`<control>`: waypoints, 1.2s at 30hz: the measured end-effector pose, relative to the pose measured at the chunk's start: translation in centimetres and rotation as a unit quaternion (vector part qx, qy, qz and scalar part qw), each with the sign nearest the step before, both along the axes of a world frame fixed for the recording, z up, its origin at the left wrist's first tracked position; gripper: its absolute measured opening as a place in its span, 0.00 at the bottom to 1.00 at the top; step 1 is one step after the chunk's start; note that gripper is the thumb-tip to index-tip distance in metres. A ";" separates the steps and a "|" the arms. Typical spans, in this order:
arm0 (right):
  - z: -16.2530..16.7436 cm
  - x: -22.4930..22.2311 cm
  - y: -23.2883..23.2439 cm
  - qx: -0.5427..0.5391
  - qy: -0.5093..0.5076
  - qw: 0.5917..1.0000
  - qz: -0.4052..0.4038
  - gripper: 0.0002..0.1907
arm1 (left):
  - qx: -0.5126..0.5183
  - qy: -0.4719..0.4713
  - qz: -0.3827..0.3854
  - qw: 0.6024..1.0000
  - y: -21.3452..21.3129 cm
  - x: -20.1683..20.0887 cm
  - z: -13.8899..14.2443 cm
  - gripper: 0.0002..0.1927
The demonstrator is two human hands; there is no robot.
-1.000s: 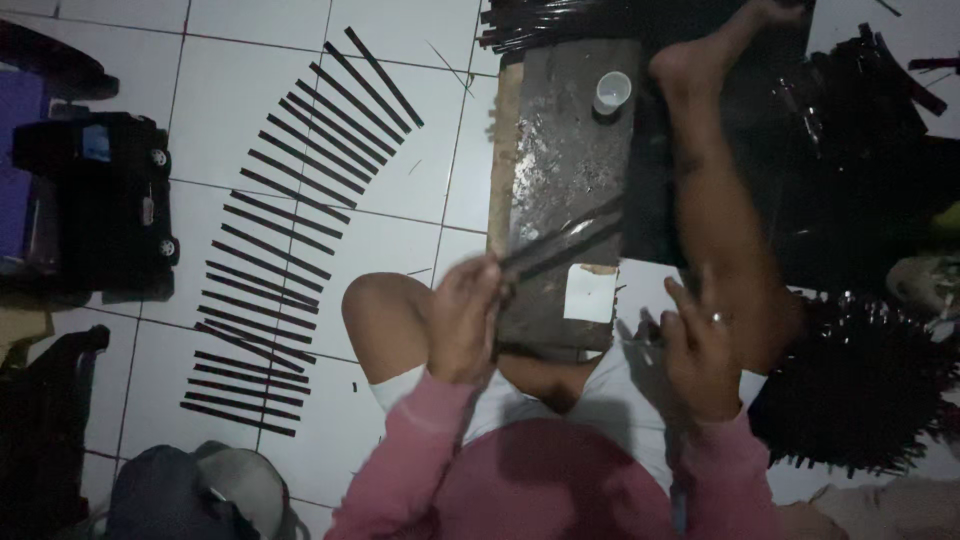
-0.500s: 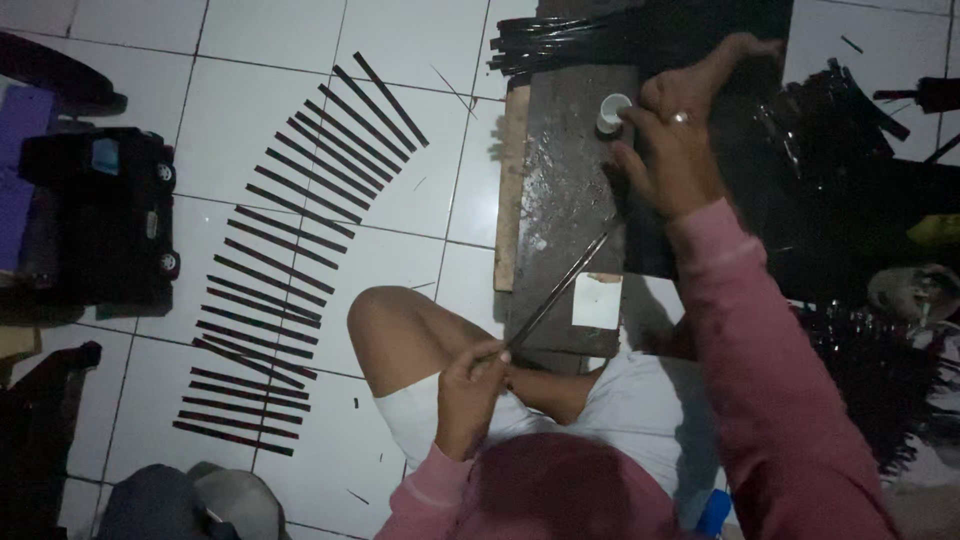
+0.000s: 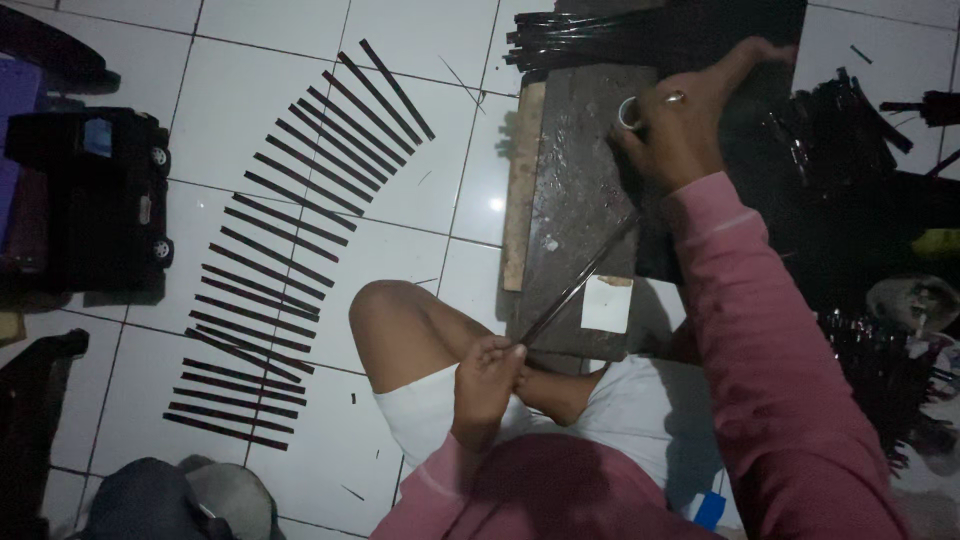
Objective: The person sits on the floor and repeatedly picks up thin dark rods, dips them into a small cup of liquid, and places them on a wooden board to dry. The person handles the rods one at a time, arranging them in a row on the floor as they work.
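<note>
Left hand (image 3: pixel 487 372) fingers grip a dark strip (image 3: pixel 578 290); right hand (image 3: pixel 688 125) fingers curl on a small cup (image 3: pixel 630 113).

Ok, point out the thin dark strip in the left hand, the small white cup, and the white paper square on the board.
thin dark strip (image 3: pixel 585 280), head view, mid-length of the strip.
small white cup (image 3: pixel 628 113), head view, its visible rim.
white paper square (image 3: pixel 606 304), head view, its centre.

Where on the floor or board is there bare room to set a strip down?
Bare tile lies between the fanned dark strips and the wooden board; another patch sits top left above the strips. The right side is crowded with dark piles, and the right hand covers the board's far end.
</note>
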State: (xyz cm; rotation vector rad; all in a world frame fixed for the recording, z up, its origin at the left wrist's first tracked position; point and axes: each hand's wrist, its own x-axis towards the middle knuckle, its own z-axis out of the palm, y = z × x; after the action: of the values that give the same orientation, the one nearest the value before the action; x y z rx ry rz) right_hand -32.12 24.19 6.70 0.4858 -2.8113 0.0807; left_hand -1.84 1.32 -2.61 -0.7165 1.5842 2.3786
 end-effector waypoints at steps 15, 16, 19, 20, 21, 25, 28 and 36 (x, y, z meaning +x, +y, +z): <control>1.3 6.0 4.5 -0.582 -0.172 0.795 -0.013 0.18 | -0.058 0.024 -0.042 0.997 -0.2 2.0 0.1 0.11; 1.3 6.9 5.0 -0.621 -0.183 0.761 -0.031 0.19 | -0.027 0.012 -0.027 0.999 -0.2 2.2 -0.2 0.11; -0.3 10.5 6.0 -0.383 -0.162 0.909 -0.023 0.23 | 0.035 -0.028 -0.003 0.999 -0.1 2.1 -0.9 0.11; -1.6 11.9 5.7 -0.410 -0.187 0.892 -0.028 0.21 | 0.034 -0.048 -0.008 0.998 0.0 2.1 -1.1 0.11; -2.9 12.9 5.4 -0.436 -0.211 0.874 -0.031 0.19 | 0.033 -0.068 -0.012 0.997 0.0 2.0 -1.1 0.10; -7.0 13.6 4.6 -0.543 -0.236 0.806 0.004 0.18 | 0.047 -0.046 0.001 0.998 0.3 2.2 -1.0 0.10; -7.9 13.8 4.2 -0.511 -0.198 0.837 -0.002 0.18 | 0.079 -0.042 0.017 0.996 0.4 2.6 -1.1 0.10; -6.8 17.3 2.5 -0.320 -0.194 0.924 -0.082 0.16 | 0.178 -0.114 0.029 0.977 0.6 2.5 -2.0 0.14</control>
State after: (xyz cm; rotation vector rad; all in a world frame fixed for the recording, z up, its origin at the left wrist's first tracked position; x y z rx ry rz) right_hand -14.87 26.72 -0.12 0.0758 -2.9320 1.1280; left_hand 0.62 1.89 -4.61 -0.9238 1.0235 2.4217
